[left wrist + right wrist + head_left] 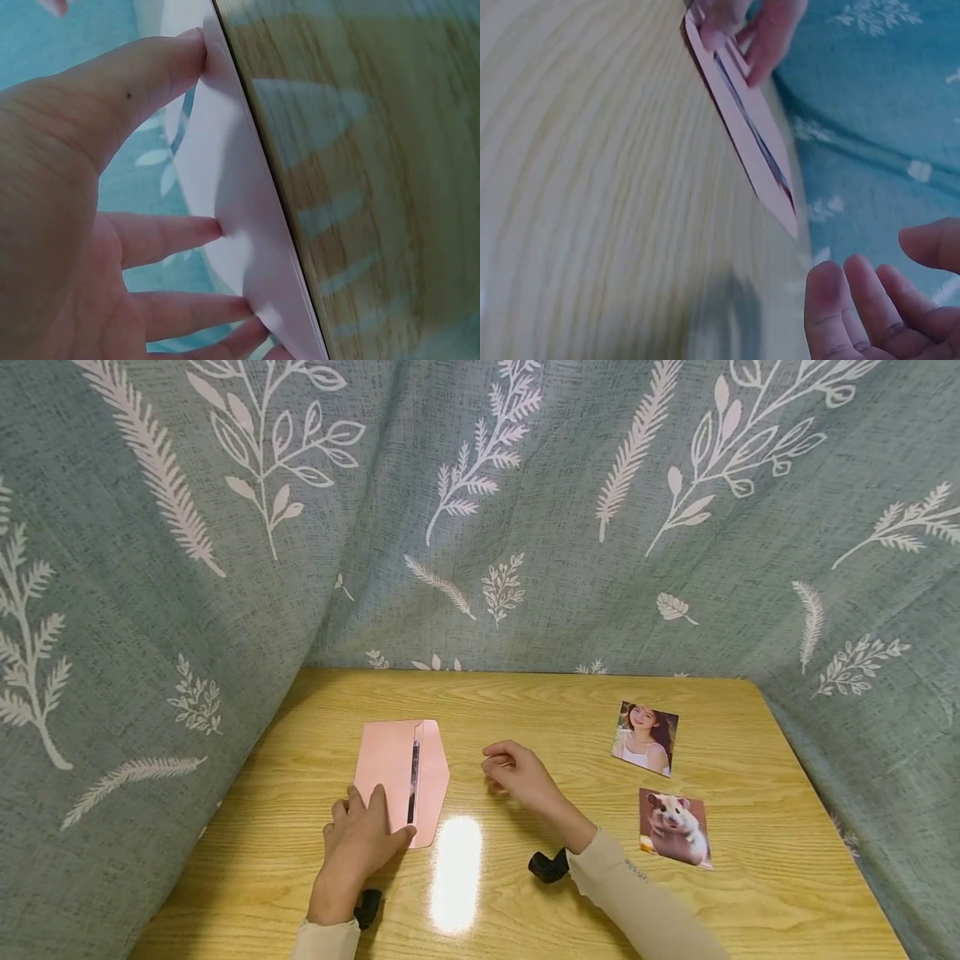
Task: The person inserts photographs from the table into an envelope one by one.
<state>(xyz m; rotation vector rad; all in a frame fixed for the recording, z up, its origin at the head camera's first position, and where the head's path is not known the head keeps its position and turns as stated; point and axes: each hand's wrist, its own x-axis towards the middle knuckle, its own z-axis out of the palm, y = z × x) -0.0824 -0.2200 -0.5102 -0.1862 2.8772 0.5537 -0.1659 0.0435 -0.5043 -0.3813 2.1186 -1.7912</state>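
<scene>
At the left, the left hand [360, 839] rests on a pink envelope [381, 756], fingers extended and spread rather than curled, with the thumb near the lower end of the pocket's mouth. The step in hand looks like steadying the envelope with a print part-way in — I judge this from the narrow dark strip [414, 781] that shows along the opening. Settling that strip fully would call for a light push leftward on its edge while the left hand keeps the paper from sliding.

The envelope lies left of centre on the wooden counter [540, 702], its mouth to the right. It is plain, pale and smooth, with its pointed flap [435, 785] folded out flat to the right. The strip is dark and glossy, with a paler patch in it; too little shows to tell what is printed there.

Next comes the right hand [528, 785], apart from the envelope and holding nothing, its fingers loosely bent and the thumb free.

Farther right, two square photos lie face up, a little askew and apart from each other: the photo of a person in a white top [647, 739] and, nearer the wearer, the hamster photo [675, 828].
</scene>
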